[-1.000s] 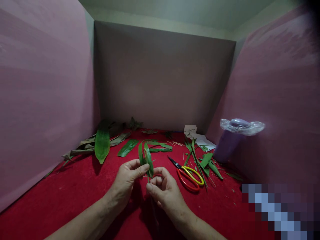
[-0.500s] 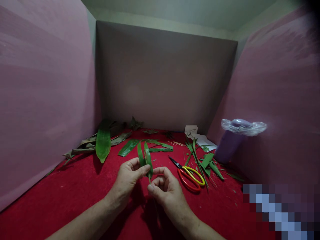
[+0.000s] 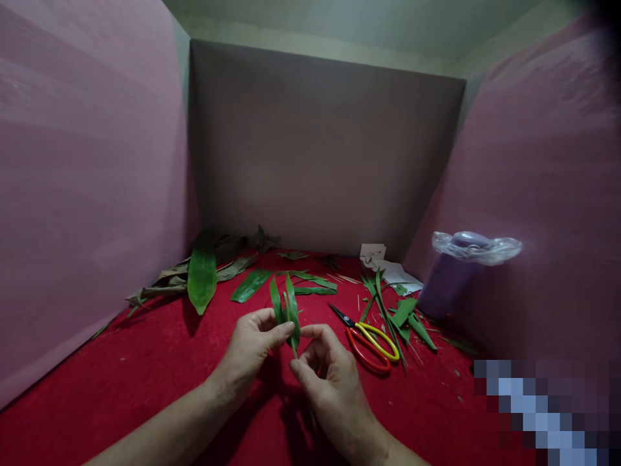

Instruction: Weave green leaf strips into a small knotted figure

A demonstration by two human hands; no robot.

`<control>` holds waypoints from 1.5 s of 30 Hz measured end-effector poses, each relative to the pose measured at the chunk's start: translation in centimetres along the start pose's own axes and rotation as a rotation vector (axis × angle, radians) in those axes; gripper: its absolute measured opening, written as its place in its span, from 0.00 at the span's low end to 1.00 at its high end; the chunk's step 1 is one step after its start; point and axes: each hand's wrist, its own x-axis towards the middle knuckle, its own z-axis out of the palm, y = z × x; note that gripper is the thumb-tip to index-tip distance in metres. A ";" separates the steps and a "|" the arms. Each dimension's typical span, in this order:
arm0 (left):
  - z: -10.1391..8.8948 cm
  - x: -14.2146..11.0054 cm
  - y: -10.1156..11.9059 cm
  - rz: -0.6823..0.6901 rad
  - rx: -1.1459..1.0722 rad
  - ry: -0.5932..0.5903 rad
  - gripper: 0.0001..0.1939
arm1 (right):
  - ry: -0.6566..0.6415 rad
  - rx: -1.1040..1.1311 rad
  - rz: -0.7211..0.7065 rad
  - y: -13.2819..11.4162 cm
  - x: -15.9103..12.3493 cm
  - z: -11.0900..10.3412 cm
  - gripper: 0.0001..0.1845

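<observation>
Grey back panel (image 3: 325, 155) beyond both hands, pink panels (image 3: 87, 162) off to either side, red cloth (image 3: 72, 414) under everything. Both forearms come in from the near edge, wrists angled inward, hands close together above the cloth. Left hand (image 3: 250, 346): closed in a pinch, thumb flat across the front of the leaf bundle, fingers curled behind. Right hand (image 3: 332, 375): lower and nearer, thumb and curled fingers pinching, index reaching up to the bundle's edge. Purple container (image 3: 449, 281) with clear plastic (image 3: 502, 251) on top, well right of and beyond the right hand. Broad leaf (image 3: 202, 275) beyond and left of the left hand. Scissors (image 3: 347, 319), red and yellow handles, on the cloth just right of the right hand; cut leaf strips (image 3: 403, 312) past them. Leaf bundle (image 3: 294, 304) sits between the hands, upright, strips fanning up: probably very light, bendy, a bit slick, prone to split or crease, so best held flat low down where the strips gather. Smallest: its thin stem (image 3: 294, 351), gripped at the right fingertips; likely stiffer, but could slip or snap.
</observation>
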 end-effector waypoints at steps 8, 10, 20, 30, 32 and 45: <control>0.1 -0.1 0.5 0.027 0.012 0.050 0.07 | 0.000 0.066 0.007 0.1 -0.2 0.2 0.21; 0.2 -0.2 0.5 0.018 0.009 0.044 0.08 | 0.001 0.043 0.017 0.2 -0.1 0.2 0.21; 0.2 -0.3 0.8 0.008 0.030 0.002 0.06 | 0.056 -0.077 -0.020 0.1 -0.3 0.0 0.21; -0.2 -0.4 0.1 -0.030 -0.025 -0.054 0.06 | -0.021 -0.006 -0.020 0.2 -0.3 0.2 0.26; -0.2 -0.4 0.2 -0.021 -0.023 -0.067 0.07 | -0.011 0.006 -0.015 0.2 -0.3 0.2 0.26; 0.1 -0.4 0.5 -0.017 0.016 -0.047 0.05 | 0.002 -0.007 -0.019 -0.2 -0.3 0.0 0.25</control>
